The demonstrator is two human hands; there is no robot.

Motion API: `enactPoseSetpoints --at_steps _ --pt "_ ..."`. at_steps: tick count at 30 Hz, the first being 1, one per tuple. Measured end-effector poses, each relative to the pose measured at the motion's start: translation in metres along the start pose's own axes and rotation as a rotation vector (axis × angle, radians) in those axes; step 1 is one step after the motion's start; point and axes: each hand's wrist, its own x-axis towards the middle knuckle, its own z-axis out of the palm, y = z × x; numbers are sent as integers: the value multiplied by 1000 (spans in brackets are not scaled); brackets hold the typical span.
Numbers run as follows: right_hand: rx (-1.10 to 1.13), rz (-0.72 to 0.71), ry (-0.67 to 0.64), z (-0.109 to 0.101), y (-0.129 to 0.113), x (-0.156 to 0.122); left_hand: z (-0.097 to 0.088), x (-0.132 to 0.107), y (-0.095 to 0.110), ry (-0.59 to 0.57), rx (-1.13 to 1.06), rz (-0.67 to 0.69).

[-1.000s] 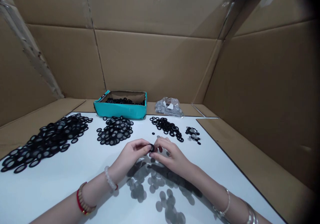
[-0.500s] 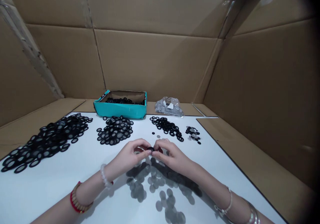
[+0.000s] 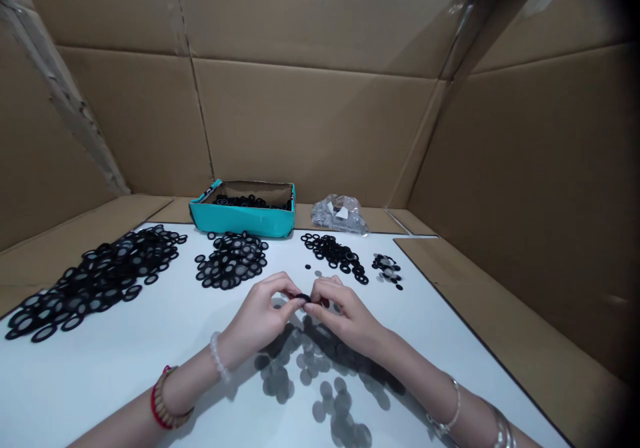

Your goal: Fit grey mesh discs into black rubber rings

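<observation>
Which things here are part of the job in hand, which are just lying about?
Part of the job:
- left hand
- right hand
- black ring pinched between their fingers
- round grey discs below the hands

Lying about:
- piles of black rings
- teal cardboard box
- clear plastic bag
- brown cardboard walls

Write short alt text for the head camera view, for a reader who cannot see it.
The left hand and right hand pinch a small black ring together above a white table. Grey discs lie below the hands; piles of black rings spread beyond, near a teal box and a clear plastic bag.
</observation>
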Motion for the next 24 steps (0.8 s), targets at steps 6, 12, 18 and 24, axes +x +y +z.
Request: enactPoseSetpoints --at_steps 6,12,18,24 --pt "106 83 -60 -1 5 1 -4 4 1 -233 -375 -318" --pt "421 151 -50 -4 7 5 -8 5 3 -242 -694 -411" --pt "551 225 -149 -8 7 6 -11 5 1 -120 -460 -367" --pt "611 286 -139 -6 7 5 -11 3 4 -38 -147 26"
